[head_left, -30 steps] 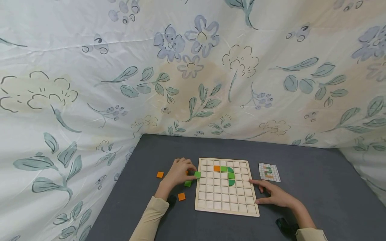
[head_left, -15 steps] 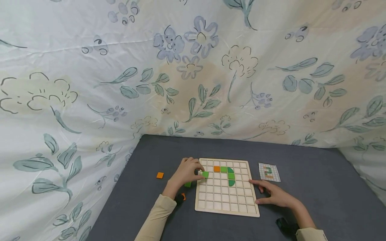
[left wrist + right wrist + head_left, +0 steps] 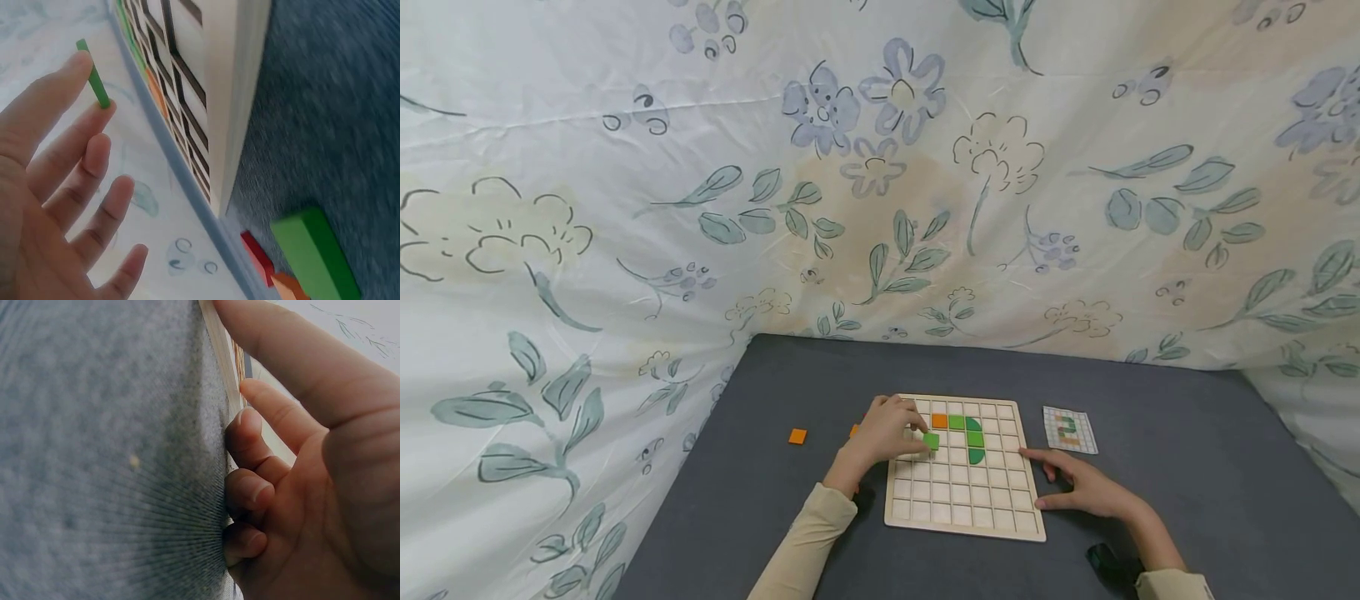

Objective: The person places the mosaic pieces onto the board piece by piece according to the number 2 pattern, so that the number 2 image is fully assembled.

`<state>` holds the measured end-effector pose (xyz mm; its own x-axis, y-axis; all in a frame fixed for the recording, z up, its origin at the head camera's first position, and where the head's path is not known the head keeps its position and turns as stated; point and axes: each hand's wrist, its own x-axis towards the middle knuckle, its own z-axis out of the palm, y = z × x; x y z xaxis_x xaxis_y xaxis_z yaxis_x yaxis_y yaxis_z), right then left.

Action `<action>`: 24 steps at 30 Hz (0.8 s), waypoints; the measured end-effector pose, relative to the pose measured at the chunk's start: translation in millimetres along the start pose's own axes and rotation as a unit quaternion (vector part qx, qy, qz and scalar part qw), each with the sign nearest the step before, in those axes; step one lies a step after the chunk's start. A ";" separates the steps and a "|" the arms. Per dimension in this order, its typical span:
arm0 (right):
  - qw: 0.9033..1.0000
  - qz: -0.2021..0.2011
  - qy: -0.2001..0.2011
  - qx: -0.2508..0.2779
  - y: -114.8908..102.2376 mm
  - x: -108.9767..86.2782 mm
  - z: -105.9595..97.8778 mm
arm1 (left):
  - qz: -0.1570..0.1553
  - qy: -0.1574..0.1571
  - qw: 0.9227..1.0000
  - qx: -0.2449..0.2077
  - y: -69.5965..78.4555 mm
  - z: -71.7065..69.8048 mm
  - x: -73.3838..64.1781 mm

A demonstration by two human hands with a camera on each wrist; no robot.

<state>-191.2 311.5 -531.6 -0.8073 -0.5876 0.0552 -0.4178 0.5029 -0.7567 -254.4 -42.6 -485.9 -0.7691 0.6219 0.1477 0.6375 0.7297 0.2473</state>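
Observation:
My left hand [image 3: 886, 432] pinches a light green square tile [image 3: 931, 441] between thumb and index finger, over the left part of a wooden grid board [image 3: 951, 492]. In the left wrist view the tile [image 3: 94, 75] appears edge-on at the fingertips, the other fingers spread loosely. On the board sit an orange square [image 3: 939, 421], a green square [image 3: 956, 422], a dark green rounded piece [image 3: 973, 423], another green square [image 3: 974, 439] and a second rounded piece [image 3: 976, 456]. Thumb and index finger of my right hand [image 3: 1086, 485] touch the board's right edge.
A small printed pattern card [image 3: 1070, 430] lies right of the board. An orange tile [image 3: 797, 437] rests on the dark table at left. Near the board's edge, the left wrist view shows a green piece [image 3: 315, 256], a red piece [image 3: 257, 257] and an orange piece [image 3: 290, 287].
My left hand has carried the green tile rightward from the board's left edge to over its squares. The right hand stays at the right edge.

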 end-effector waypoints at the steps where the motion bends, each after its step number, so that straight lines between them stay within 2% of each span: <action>1: 1.000 -0.001 0.000 -0.001 0.2 0.1 0.1 | 0.003 0.001 1.000 0.001 1.3 0.9 0.8; 6: 1.000 -0.001 0.000 0.000 1.0 0.5 0.0 | 0.016 0.006 1.000 0.013 5.8 8.0 5.9; 17: 1.000 0.004 -0.002 0.002 -0.5 0.8 -1.2 | 0.012 -0.018 0.999 0.037 16.4 14.4 18.8; 24: 1.000 0.021 -0.002 0.003 -1.5 1.8 0.1 | 0.026 -0.004 0.999 0.036 22.2 14.4 20.6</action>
<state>-192.0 309.6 -530.4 -0.8225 -0.5684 0.0217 -0.3818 0.5234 -0.7618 -255.5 -9.5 -491.2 -0.7353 0.6607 0.1511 0.6777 0.7154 0.1698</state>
